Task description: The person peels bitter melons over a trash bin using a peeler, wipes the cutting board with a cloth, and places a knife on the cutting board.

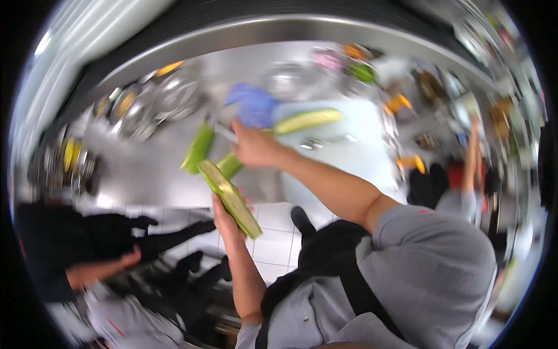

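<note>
My left hand (228, 222) is closed around a long halved zucchini (232, 199), its pale cut face turned up, held in front of the counter edge. My right hand (256, 146) is closed on a short metal tool (225, 133), blurred, that points left over the counter; I cannot tell its kind. Beneath and beside that hand lie two green zucchini pieces (199, 146), one partly hidden. Another zucchini half (308, 120), cut side up, rests on the white cutting board (360, 125). A metal spoon (325, 141) lies below it on the board.
A blue cloth or bag (253, 104) touches the board's left edge. Metal bowls (177, 90) stand at the back left, more containers at the back right. Orange-handled items (411, 163) lie right of the board. Other people (110, 267) stand at left and right.
</note>
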Demonstrator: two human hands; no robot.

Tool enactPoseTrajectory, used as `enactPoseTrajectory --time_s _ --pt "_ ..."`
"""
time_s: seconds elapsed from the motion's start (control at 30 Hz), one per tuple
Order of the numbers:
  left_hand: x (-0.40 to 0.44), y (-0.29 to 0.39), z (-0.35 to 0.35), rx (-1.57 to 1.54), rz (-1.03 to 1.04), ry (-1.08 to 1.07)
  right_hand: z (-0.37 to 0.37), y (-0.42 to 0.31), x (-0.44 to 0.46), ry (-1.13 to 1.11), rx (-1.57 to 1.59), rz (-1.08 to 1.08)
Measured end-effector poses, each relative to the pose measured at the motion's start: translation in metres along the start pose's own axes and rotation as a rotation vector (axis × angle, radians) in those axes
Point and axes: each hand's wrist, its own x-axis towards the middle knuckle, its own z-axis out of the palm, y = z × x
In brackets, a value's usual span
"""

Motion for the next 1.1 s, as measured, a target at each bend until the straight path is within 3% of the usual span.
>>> enactPoseTrajectory --time_s 0.1,0.17,0.33,0.4,0.53,0.67,0.77,0.83,0.93,1.07,1.1 --pt "0.007 -0.024 0.091 0.133 -0.081 -0.272 -0.049 0.049 -0.151 0.068 0.075 0.318" --pt "-0.010 -0.068 0.152 0.256 -0.194 -0.448 -0.080 0.067 -0.237 0.143 -0.002 0.341" --pt "-0.112 -0.171 0.267 0.329 -0.442 -0.886 -0.155 0.084 -0.385 0.499 -0.273 0.673" --pt "-0.151 -0.201 0.309 0.321 -0.435 -1.035 -0.185 0.086 -0.431 0.483 -0.323 0.874" --pt "-0.175 -0.264 0.374 0.470 -0.436 -1.164 -0.234 0.128 -0.502 0.498 -0.439 0.816" --pt "-0.192 -0.319 0.422 0.565 -0.353 -1.157 -0.280 0.170 -0.540 0.343 -0.457 0.804" --pt "-0.197 -0.354 0.453 0.592 -0.354 -1.089 -0.309 0.219 -0.556 0.279 -0.448 0.658" --pt "-0.190 -0.374 0.467 0.753 -0.223 -1.072 -0.330 0.233 -0.557 -0.076 -0.219 0.820" --pt "-0.185 -0.392 0.478 0.735 -0.202 -1.037 -0.340 0.256 -0.557 -0.133 -0.183 0.699" --pt "-0.143 -0.413 0.486 0.799 -0.098 -0.794 -0.331 0.266 -0.546 -0.175 -0.111 0.684" --pt "-0.142 -0.402 0.488 0.744 -0.160 -0.758 -0.318 0.266 -0.542 -0.244 -0.140 0.690"
